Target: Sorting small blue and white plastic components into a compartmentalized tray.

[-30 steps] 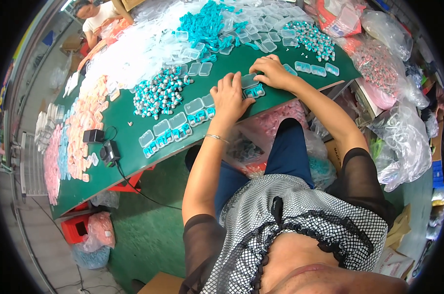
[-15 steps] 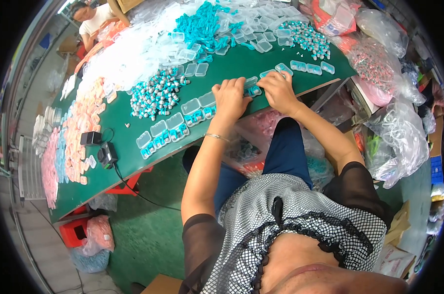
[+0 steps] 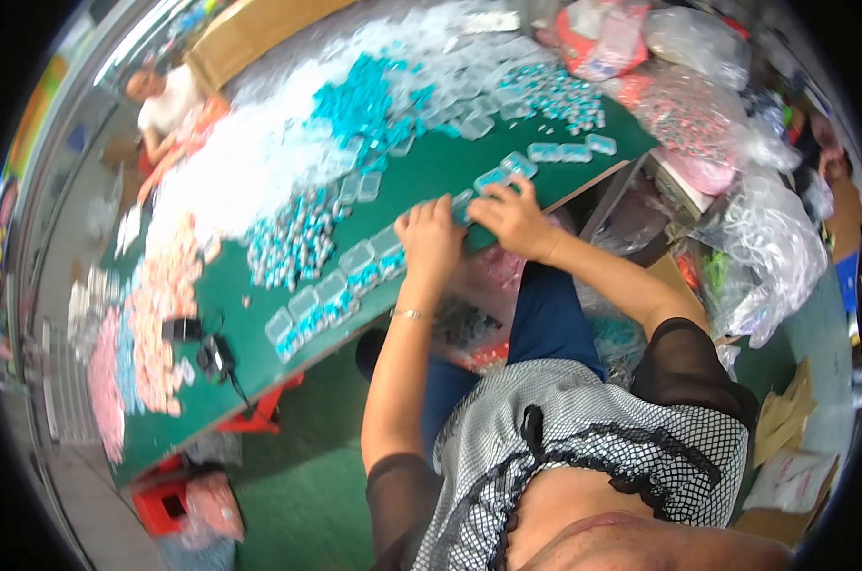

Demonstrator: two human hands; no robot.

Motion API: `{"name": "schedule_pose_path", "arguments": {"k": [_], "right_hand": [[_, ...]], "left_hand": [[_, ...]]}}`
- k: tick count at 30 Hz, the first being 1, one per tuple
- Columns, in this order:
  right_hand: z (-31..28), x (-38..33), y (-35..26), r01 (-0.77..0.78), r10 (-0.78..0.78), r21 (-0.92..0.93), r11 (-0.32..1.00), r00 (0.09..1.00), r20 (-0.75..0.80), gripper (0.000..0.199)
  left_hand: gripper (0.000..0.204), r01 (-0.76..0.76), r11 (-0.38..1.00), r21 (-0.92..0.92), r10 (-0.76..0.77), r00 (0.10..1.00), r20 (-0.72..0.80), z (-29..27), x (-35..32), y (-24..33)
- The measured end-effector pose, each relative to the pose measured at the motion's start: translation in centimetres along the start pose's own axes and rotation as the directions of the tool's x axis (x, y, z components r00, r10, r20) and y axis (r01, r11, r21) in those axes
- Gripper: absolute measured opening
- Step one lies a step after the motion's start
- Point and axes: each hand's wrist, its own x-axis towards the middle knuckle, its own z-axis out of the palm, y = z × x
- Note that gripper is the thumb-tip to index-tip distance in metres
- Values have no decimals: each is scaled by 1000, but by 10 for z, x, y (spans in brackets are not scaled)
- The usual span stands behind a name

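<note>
My left hand bends its fingers over the row of small clear plastic boxes near the table's front edge. Just to the right, my right hand has its thumb and fingers at the same spot, one finger reaching toward a lidded box. Between the hands shows a small clear plastic box, partly hidden by fingers. Left of them run several boxes with raised lids, holding teal-and-white pieces. More lidded boxes lie to the right.
Loose teal-and-white pieces are heaped behind the row. Beyond lie teal cords and clear boxes. Peach pieces and a small black device are on the left. Plastic bags crowd the right. Another person sits far left.
The whole view has shifted and blurred, with the table lower on the left. My hands stay at the same part of the row; the right hand's fingers are spread a little more.
</note>
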Motion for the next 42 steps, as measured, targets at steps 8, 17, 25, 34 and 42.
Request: {"name": "schedule_pose_path", "arguments": {"k": [8,17,25,34,42], "right_hand": [[0,-13,-14,-71,70,-35,997,997,-26,21],[-4,8,-2,-235,234,135,963,972,25,30],[31,17,19,-78,73,259,963,997,31,25],[31,15,22,38,-21,218,975,997,-80,20],[14,21,42,-30,31,-14,999,996,79,18]], "left_hand": [[36,-110,983,149,114,993,-16,7,-7,1],[19,-144,968,204,155,987,-41,12,6,-1],[22,-184,961,205,191,981,-17,11,10,-7],[28,-116,977,177,113,993,27,6,7,-3],[49,-47,996,75,53,995,-79,-32,-13,-30]]}}
